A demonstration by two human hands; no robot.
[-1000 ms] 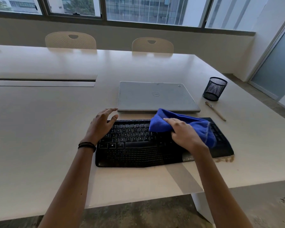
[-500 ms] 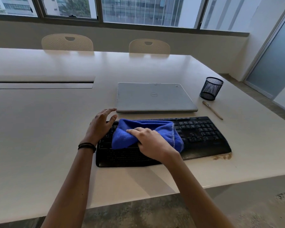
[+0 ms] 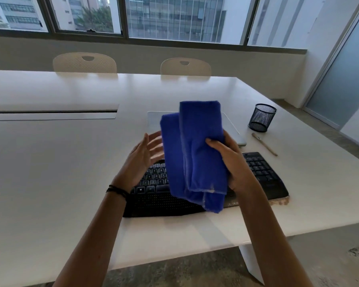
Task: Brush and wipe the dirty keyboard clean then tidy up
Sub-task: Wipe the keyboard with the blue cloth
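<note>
Stretching wide and white, the table (image 3: 50, 172) carried the black keyboard (image 3: 259, 170) near its front edge, with crumbs (image 3: 281, 200) at its right corner. Above it the right hand (image 3: 236, 170) gripped the folded blue cloth (image 3: 195, 152), fingers curled round it. The left hand (image 3: 141, 160) hovered beside, fingers spread apart. Behind lay a closed laptop (image 3: 230, 129), a mesh cup (image 3: 261, 118) and a brush (image 3: 264, 144). 2 chairs (image 3: 84, 62) stood under the windows (image 3: 174, 17).

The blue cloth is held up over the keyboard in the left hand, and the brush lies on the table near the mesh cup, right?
Wrong hand: the head view shows the right hand gripping the blue cloth above the keyboard; the left hand is open beside it. The brush does lie near the mesh cup.
</note>
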